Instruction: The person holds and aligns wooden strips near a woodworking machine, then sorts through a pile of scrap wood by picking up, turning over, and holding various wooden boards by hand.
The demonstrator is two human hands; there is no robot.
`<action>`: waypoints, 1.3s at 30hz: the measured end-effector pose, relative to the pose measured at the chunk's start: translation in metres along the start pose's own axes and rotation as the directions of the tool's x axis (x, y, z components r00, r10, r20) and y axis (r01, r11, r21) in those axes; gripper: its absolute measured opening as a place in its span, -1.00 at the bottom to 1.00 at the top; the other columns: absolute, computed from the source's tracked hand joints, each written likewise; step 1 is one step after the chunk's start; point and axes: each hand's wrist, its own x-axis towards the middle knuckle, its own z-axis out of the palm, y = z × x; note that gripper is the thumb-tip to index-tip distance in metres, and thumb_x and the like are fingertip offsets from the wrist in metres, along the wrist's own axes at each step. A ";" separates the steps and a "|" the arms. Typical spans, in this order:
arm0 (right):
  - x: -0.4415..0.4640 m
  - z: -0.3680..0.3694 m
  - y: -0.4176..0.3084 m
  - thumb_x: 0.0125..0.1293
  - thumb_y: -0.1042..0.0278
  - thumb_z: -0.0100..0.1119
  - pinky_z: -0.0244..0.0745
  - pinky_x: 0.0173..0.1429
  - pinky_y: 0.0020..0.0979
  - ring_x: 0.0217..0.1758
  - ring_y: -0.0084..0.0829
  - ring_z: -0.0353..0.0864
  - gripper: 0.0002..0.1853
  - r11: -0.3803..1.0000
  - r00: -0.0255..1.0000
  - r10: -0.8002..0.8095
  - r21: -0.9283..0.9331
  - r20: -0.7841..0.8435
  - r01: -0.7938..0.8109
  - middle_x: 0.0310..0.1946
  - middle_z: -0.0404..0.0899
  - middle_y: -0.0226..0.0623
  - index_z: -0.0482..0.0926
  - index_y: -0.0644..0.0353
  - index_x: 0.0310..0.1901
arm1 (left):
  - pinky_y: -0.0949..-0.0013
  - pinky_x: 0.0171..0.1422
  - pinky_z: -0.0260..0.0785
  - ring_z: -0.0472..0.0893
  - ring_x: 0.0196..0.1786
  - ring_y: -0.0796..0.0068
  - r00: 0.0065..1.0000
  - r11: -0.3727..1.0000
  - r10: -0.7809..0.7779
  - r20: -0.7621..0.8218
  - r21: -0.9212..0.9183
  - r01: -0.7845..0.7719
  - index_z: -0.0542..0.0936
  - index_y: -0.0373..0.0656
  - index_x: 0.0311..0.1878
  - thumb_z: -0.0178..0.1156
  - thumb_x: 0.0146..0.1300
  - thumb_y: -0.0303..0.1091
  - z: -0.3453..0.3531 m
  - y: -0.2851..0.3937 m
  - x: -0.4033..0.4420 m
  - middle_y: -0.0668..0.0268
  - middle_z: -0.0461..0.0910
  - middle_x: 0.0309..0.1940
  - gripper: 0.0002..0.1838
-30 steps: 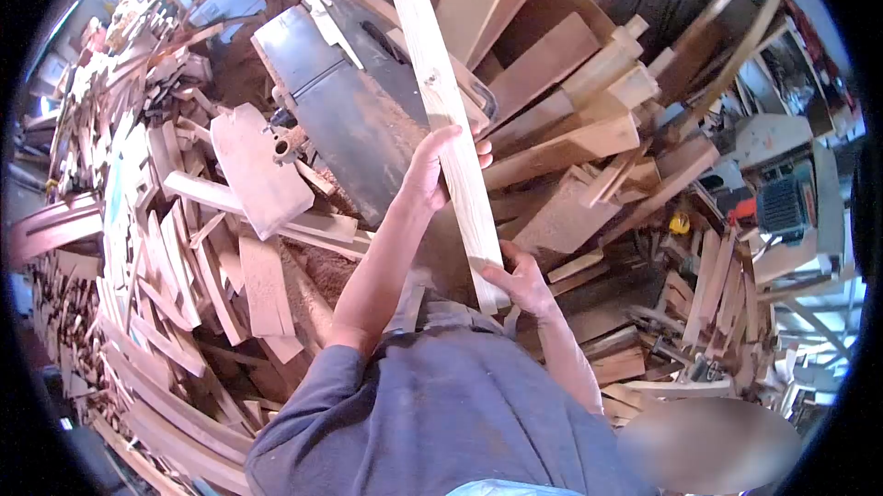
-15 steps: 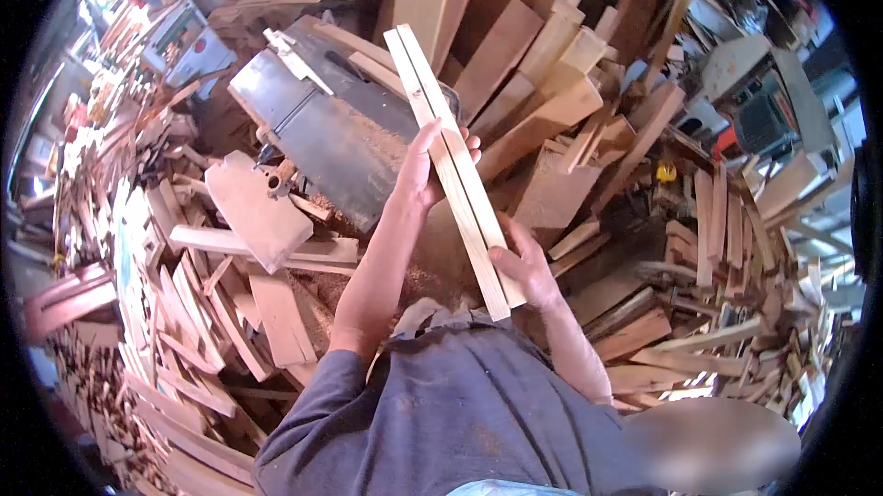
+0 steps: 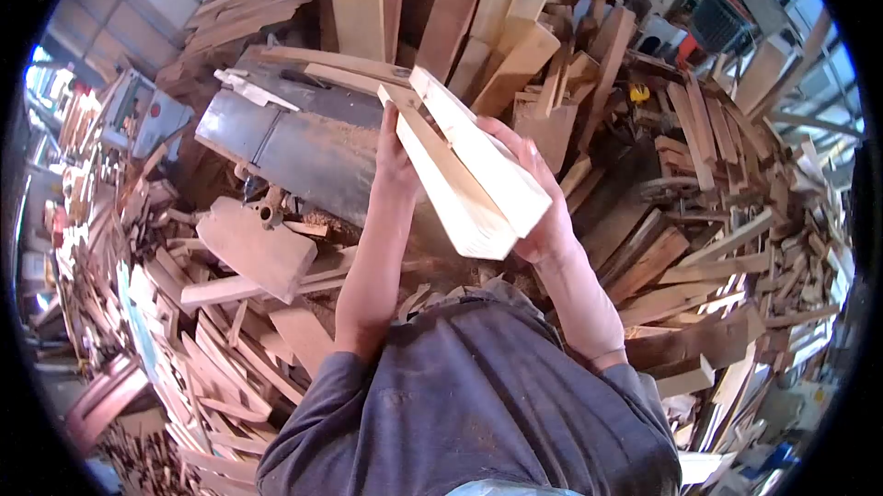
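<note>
Two pale wooden pieces are held side by side in front of my chest, their near ends tilted up toward me. My left hand (image 3: pixel 395 151) grips the left wooden piece (image 3: pixel 444 178) near its far end, with the thumb on its outer side. Around the outer edge of the right wooden piece (image 3: pixel 487 160) my right hand (image 3: pixel 544 197) is closed, nearer its close end; part of its grip is hidden behind the wood. A narrow V-shaped gap shows between the pieces, and whether they touch at the far end I cannot tell.
A grey metal machine table (image 3: pixel 303 160) dusted with sawdust lies ahead on the left. Upright boards (image 3: pixel 451 22) lean beyond it. A shaped wooden slab (image 3: pixel 258 243) rests at left. Heaps of offcuts (image 3: pixel 230 358) surround me, and a motor (image 3: pixel 722 22) stands at far right.
The wooden pieces have come up closer to the camera, with their near ends raised and the gap widened. My right hand has moved up along the wood. The view has shifted rightward.
</note>
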 end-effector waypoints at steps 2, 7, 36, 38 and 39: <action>-0.003 0.016 0.000 0.57 -0.11 -0.12 0.34 0.46 -0.26 0.40 -0.27 0.44 -0.33 0.999 1.000 -0.017 -0.032 -0.015 0.017 0.39 0.38 -0.12 0.21 0.25 0.48 | 0.04 0.05 0.62 0.67 -0.01 0.13 0.999 0.998 -0.043 0.017 0.048 0.042 0.53 -0.14 0.21 -0.05 0.44 0.32 0.007 -0.001 -0.011 0.12 0.64 -0.01 -0.32; -0.011 0.028 0.005 0.31 0.26 0.07 0.41 0.39 -0.34 0.39 -0.34 0.46 -0.27 0.999 0.998 0.016 -0.045 0.056 -0.014 0.36 0.41 -0.20 0.18 0.24 0.50 | 0.05 0.09 0.58 0.67 -0.03 0.13 0.933 0.970 -0.238 0.270 0.023 0.241 0.56 -0.18 0.16 -0.09 0.40 0.40 -0.010 0.001 -0.032 0.14 0.66 -0.03 -0.23; -0.026 0.003 0.043 0.30 0.71 -0.06 0.61 -0.15 -0.36 -0.21 -0.39 0.64 -0.07 0.880 0.990 -0.104 -0.455 0.099 0.138 -0.15 0.60 -0.09 -0.27 0.11 0.63 | 0.19 0.62 0.11 0.33 0.50 0.24 0.934 0.955 -0.200 0.295 -0.157 0.253 0.30 -0.17 0.51 -0.15 0.54 0.17 -0.041 -0.019 -0.020 0.06 0.32 0.48 -0.30; -0.024 0.001 0.041 0.29 0.76 -0.07 0.56 0.01 -0.34 -0.02 -0.37 0.57 -0.07 0.885 0.991 -0.090 -0.448 0.100 0.126 0.10 0.38 -0.09 -0.25 0.14 0.63 | 0.23 0.64 0.05 0.25 0.54 0.27 0.957 0.987 -0.146 0.251 -0.024 0.157 0.21 -0.24 0.53 -0.14 0.53 0.21 -0.040 -0.024 -0.018 0.06 0.27 0.50 -0.23; -0.022 0.000 0.041 0.28 0.81 -0.07 0.51 0.17 -0.33 0.18 -0.36 0.50 -0.06 0.898 0.991 -0.085 -0.422 0.108 0.123 0.35 0.16 -0.08 -0.24 0.16 0.63 | 0.26 0.65 0.02 0.21 0.57 0.29 0.971 0.994 -0.100 0.219 0.063 0.088 0.15 -0.29 0.55 -0.13 0.52 0.24 -0.041 -0.026 -0.016 0.06 0.24 0.51 -0.17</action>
